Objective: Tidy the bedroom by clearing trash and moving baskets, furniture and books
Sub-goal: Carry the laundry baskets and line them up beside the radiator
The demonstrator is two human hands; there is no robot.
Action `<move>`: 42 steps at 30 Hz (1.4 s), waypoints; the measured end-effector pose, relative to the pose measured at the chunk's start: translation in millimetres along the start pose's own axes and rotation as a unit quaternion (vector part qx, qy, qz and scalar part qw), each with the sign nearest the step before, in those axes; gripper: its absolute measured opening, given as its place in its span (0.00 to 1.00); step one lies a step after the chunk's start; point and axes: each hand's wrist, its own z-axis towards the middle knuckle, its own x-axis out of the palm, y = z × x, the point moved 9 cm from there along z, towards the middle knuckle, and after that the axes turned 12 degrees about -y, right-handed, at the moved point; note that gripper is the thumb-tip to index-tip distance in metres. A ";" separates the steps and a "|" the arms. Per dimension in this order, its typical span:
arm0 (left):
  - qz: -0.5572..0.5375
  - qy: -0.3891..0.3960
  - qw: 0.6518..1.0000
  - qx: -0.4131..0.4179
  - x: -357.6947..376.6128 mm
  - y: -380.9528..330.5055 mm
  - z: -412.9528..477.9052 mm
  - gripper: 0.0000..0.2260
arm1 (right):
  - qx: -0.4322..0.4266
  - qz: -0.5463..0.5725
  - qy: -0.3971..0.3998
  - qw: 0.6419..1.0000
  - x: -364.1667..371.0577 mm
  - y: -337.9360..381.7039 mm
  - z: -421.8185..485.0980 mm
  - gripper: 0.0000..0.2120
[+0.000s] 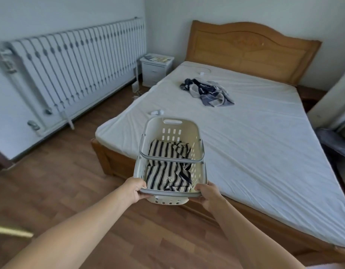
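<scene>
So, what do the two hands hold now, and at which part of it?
Both hold the white laundry basket by its near rim: the left hand at the near left corner, the right hand at the near right corner. Striped cloth lies inside it.

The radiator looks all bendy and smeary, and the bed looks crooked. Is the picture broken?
Not broken: in the head view the wide-angle lens bows the radiator and skews the bed toward the edges; the left side looks smeared, probably from motion; the basket held by the left hand and right hand is fairly sharp; light is soft daylight, no harsh glare.
</scene>
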 end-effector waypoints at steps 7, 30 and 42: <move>-0.062 -0.028 0.997 -0.030 -103.9 -1.5 10.4 0.18 | -0.018 -0.043 0.031 0.998 94.9 -19.0 -42.2 0.09; -0.175 -0.151 0.969 -0.085 -280.8 -56.7 107.4 0.18 | -0.042 -0.175 0.160 0.971 365.1 -2.9 -42.1 0.12; -0.273 -0.191 0.937 -0.105 -296.8 -163.2 200.0 0.18 | -0.057 -0.233 0.219 0.946 523.0 87.7 29.8 0.18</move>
